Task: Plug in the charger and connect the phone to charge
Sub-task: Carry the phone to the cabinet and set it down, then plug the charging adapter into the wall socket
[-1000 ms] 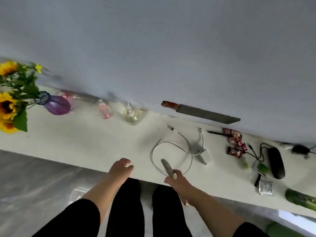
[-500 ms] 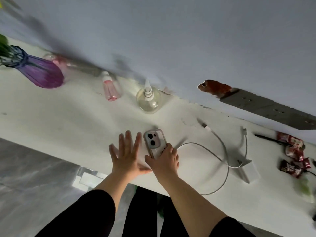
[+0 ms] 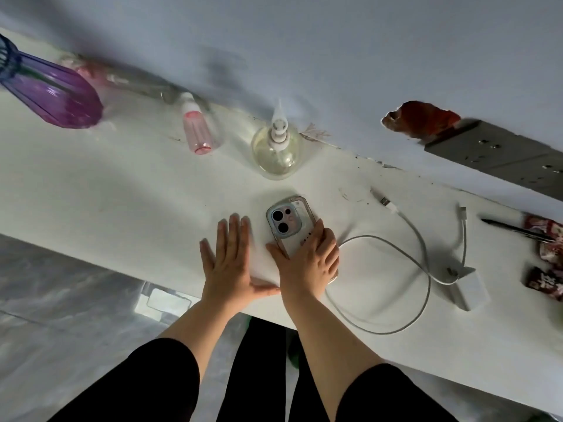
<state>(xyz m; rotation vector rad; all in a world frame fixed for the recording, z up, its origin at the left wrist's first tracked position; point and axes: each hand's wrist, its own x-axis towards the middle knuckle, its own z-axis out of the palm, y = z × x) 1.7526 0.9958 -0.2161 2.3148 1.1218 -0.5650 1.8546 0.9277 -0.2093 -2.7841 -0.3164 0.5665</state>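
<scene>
A phone (image 3: 288, 223) in a clear case lies face down on the white table (image 3: 122, 190), cameras up. My right hand (image 3: 307, 263) rests flat over its lower half, holding it down. My left hand (image 3: 227, 263) lies open and flat on the table just left of the phone, thumb reaching toward the right hand. A white charging cable (image 3: 423, 248) loops to the right, both its plugs lying loose near the wall. The white charger brick (image 3: 467, 287) sits on the cable's right side. A grey socket strip (image 3: 499, 153) is set in the wall at the upper right.
A clear pump bottle (image 3: 277, 147) stands behind the phone, a pink bottle (image 3: 198, 132) and a purple vase (image 3: 51, 95) further left. A black pen (image 3: 515, 229) and red snack packets (image 3: 545, 260) lie at the right edge. The table's front edge runs under my forearms.
My right hand brought the phone up from the table edge and laid it face down. My left hand moved onto the table and flattened beside it. The view drew closer.
</scene>
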